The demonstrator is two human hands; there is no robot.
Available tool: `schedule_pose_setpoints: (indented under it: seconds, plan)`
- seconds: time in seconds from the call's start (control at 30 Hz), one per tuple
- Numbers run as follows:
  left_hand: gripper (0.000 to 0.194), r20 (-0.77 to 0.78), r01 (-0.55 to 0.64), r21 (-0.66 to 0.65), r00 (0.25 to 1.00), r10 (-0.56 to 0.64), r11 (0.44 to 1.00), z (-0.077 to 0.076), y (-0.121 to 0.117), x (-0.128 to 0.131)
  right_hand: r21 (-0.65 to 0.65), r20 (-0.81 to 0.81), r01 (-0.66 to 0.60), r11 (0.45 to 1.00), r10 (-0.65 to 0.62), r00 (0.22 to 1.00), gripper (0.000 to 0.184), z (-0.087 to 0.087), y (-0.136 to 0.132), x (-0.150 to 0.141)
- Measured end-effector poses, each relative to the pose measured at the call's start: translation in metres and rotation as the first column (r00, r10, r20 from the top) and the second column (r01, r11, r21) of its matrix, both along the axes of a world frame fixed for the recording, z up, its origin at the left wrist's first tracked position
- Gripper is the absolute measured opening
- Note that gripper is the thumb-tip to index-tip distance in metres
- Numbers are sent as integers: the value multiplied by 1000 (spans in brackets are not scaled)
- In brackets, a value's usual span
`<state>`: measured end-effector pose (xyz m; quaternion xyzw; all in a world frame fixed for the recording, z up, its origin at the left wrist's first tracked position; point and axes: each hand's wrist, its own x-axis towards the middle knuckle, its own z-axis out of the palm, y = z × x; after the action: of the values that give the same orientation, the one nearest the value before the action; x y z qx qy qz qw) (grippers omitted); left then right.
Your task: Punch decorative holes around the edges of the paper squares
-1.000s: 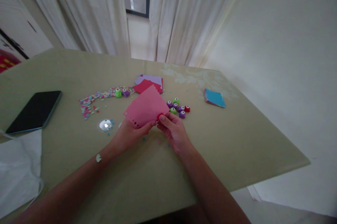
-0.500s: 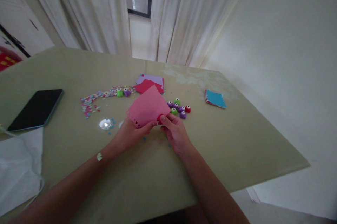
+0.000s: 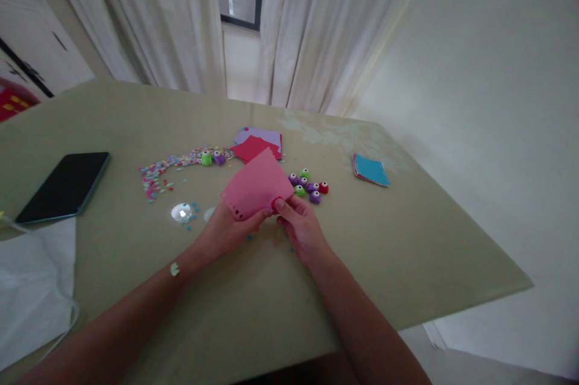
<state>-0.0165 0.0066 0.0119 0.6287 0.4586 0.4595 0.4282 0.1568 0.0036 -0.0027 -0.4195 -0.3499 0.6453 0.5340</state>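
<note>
My left hand (image 3: 226,233) pinches the near edge of a pink paper sheet (image 3: 256,186) and holds it tilted above the table. Small holes run along that sheet's near left edge. My right hand (image 3: 301,229) is closed on a small red punch (image 3: 275,203) that sits on the sheet's right corner. Just beyond my right hand lies a cluster of several small punches (image 3: 307,183) in purple, green and red. Two more punches, green (image 3: 206,158) and purple (image 3: 219,159), sit further left.
Coloured paper bits (image 3: 165,169) are strewn left of the punches, near a round shiny disc (image 3: 181,212). A stack of red and lilac sheets (image 3: 259,142) lies behind, a blue stack (image 3: 371,169) to the right. A dark phone (image 3: 66,186) and white cloth (image 3: 31,288) are at the left.
The pink sheet and both hands have edged slightly to the right; the grip on sheet and punch is the same.
</note>
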Motion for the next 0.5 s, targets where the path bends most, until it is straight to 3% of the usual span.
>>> schedule_pose_setpoints:
  seconds: [0.33,0.5]
  plan:
    - [17,-45,-14,34,999,15,999,-2,0,0,85,45,17,996,-20,999,34,1,0,-1]
    - [17,-7,2,14,1000,-2,1000,0,1,0,48,104,0,999,-5,995,36,2,2,1]
